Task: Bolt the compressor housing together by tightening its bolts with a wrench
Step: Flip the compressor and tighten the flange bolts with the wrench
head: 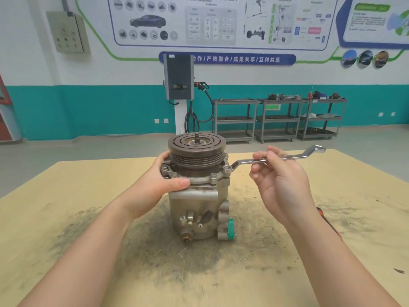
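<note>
With the compressor [197, 196] upright mid-table [66, 196], our left hand [155, 185] clasps its flange while our right hand [278, 173] pinches the offset ring wrench [274, 159] seated on the right-side bolt [226, 168]; we should swing level, keeping the ring fully seated.

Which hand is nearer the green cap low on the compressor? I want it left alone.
Left. The left hand grips the housing flange above the green cap; the right hand holds the wrench farther up, off to the right.
</note>
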{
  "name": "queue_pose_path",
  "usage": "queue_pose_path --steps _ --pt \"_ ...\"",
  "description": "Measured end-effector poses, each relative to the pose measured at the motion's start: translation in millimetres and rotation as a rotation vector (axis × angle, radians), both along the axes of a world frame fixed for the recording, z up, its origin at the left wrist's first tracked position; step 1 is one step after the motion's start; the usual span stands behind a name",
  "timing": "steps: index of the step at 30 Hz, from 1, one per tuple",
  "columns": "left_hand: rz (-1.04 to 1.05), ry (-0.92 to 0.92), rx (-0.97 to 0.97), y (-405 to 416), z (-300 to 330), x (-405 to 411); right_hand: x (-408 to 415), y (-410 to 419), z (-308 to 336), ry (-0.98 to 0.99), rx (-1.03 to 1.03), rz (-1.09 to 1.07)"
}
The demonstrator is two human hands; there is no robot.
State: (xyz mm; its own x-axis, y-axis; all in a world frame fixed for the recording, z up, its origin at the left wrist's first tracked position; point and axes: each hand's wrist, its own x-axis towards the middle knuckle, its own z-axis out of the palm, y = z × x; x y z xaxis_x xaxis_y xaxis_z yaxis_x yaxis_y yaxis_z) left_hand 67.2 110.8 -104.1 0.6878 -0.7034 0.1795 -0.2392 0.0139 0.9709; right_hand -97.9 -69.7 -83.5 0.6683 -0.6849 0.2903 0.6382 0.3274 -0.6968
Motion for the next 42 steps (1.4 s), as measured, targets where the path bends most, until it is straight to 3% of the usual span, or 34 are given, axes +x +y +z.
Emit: queue_pose_path --steps 6,11,16,20,23,29,33,38,42 --pt "-0.033 -0.016 0.037 5.1 -0.9 -7.3 -4.6 6.4 -3.6 -0.048 -0.139 -0.174" --pt "0.022 -0.066 0.034 9.9 -2.1 -25.9 -5.4 35.3 -23.0 -0.28 -0.636 -0.599" --pt "0.062 -0.145 0.025 13.6 -10.0 -37.0 -3.8 46.6 -36.7 -0.359 -1.214 -0.684" --pt "0.109 -0.189 -0.042 9.4 -17.8 -43.6 -3.7 50.3 -37.9 -0.251 -1.382 -0.737" --pt "0.101 -0.153 -0.096 9.2 -23.4 -47.4 -11.4 46.3 -25.9 -0.288 -1.294 -0.707" --pt "0.128 -0.163 -0.104 11.3 -23.3 -47.8 -21.0 26.6 1.3 -0.119 -0.407 -0.466" --pt "0.114 -0.14 -0.119 10.3 -24.4 -47.2 -14.2 2.8 3.0 -0.016 -0.061 -0.234" --pt "0.114 -0.108 -0.136 9.4 -27.8 -52.2 -10.4 -5.3 -1.1 0.005 -0.012 -0.109" --pt "0.115 -0.1 -0.124 10.1 -27.0 -53.9 -13.3 15.7 -8.7 -0.15 -0.292 -0.421"
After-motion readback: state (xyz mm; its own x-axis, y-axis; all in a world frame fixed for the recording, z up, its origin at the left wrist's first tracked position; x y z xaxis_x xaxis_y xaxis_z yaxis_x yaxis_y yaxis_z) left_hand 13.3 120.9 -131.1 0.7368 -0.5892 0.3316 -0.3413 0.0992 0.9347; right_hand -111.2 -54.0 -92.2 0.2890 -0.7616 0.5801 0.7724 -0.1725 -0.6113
